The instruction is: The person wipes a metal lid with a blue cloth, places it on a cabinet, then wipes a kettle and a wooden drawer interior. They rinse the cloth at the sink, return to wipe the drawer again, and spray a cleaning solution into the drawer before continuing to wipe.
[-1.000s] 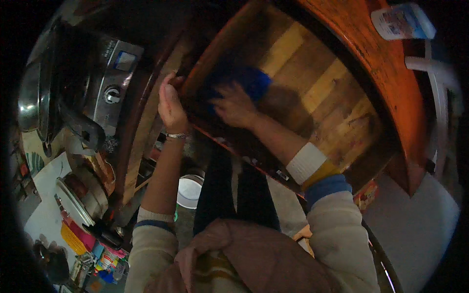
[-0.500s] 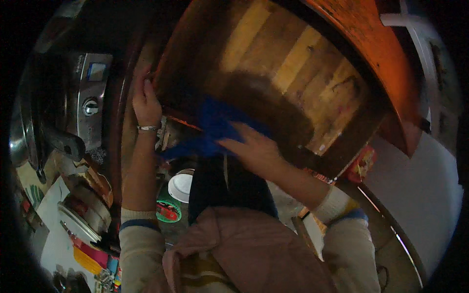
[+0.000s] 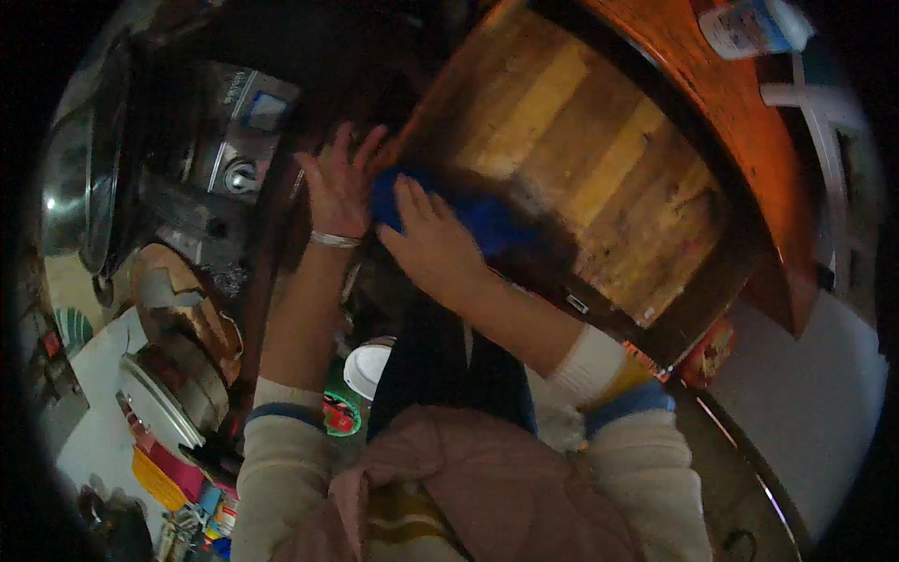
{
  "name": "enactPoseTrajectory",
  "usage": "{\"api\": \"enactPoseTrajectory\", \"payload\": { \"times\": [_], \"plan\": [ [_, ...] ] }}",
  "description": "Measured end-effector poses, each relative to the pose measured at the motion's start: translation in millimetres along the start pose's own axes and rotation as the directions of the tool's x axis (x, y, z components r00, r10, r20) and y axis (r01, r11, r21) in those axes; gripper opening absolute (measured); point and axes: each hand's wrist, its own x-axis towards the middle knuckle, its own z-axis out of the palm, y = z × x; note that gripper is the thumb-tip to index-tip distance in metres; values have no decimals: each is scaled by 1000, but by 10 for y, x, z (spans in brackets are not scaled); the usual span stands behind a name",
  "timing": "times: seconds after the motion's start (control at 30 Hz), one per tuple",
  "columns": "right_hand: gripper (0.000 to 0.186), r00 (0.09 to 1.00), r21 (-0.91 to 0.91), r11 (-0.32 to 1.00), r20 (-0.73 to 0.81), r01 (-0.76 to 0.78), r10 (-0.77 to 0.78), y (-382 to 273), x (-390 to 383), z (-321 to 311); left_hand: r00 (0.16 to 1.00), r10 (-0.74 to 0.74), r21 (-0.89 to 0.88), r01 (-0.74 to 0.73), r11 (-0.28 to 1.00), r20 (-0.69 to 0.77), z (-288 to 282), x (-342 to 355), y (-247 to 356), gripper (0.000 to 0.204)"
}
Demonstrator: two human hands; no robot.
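Observation:
A blue cloth [image 3: 496,225] lies bunched on the near left corner of a striped wooden panel [image 3: 599,187] with dark edges. My right hand [image 3: 435,244] presses down on the cloth and grips it, its fingers pointing toward the far left. Just left of it, beside the panel's left edge, my left hand [image 3: 342,187] is open with the fingers spread and nothing in them. A band circles my left wrist. The cloth's part under my right palm is hidden.
On the left are a steel appliance with a knob [image 3: 241,176], a dark pan [image 3: 89,178] and a lidded pot [image 3: 169,393]. An orange wooden surface [image 3: 712,103] with a white bottle [image 3: 754,28] borders the panel's right. Below sit a white bowl [image 3: 367,365] and a green basket [image 3: 345,412].
My left hand has come off the edge it held and spread its fingers. My right hand has moved the cloth farther up and left over the panel's corner. The view has shifted.

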Motion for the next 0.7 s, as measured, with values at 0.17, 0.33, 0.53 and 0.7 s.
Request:
{"api": "enactPoseTrajectory", "payload": {
  "times": [0.17,0.33,0.53,0.7],
  "plan": [
    [25,997,-11,999,-57,-47,47,-48,303,-114,996,-51,-199,36,979,-68,-188,-125,40,86],
    [23,920,-148,960,-283,238,-272,327,768,-80,950,22,-101,-56,993,-312,-110,-380,-362,72],
    [16,761,-369,910,-640,-188,-102,1340,1474,-576,915,295,402,-169,900,-274,-67,-431,-536,47],
    [20,651,-77,928,-734,-365,195,1449,1570,-704,866,486,636,-310,707,-119,-27,-466,-536,41]
  ]
}}
